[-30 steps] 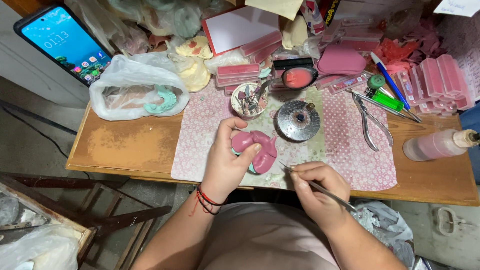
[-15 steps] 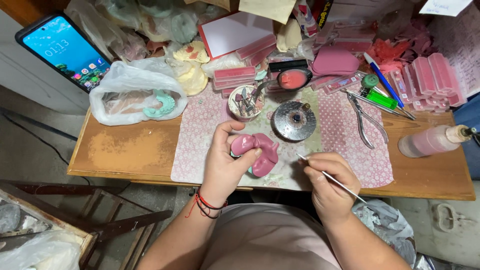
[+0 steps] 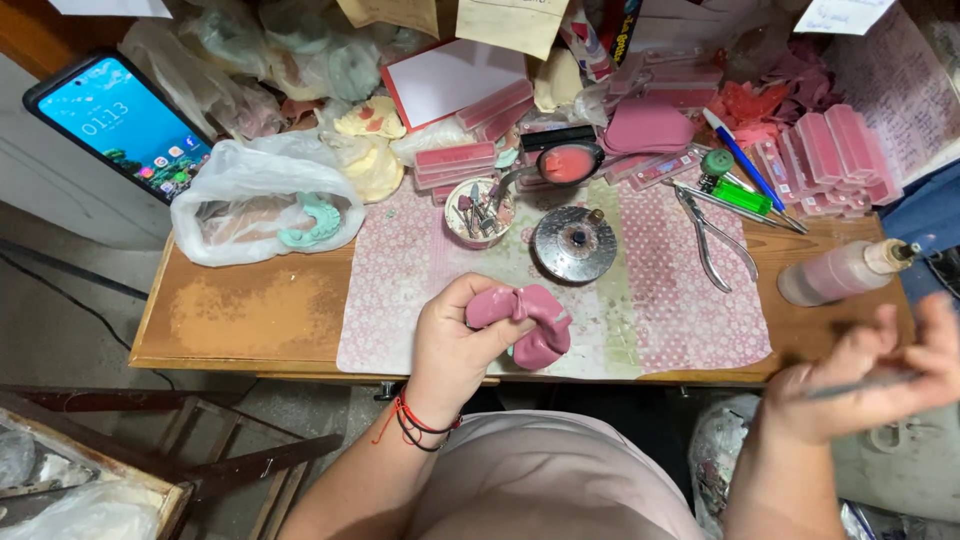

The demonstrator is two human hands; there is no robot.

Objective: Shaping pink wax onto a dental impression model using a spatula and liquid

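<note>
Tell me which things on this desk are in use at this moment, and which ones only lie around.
In use:
- left hand, gripping the pink horseshoe-shaped piece
- right hand, blurred, holding a thin metal tool

Lying about:
- phone
- plastic bag with a green piece
- pliers
- round metal dish
- pink bottle

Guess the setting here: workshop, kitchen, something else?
Probably a small dental-lab bench. The left hand holds a pink denture-shaped wax piece; a cup of rotary burs, pliers and stacked pink wax slabs crowd the wooden table.
</note>
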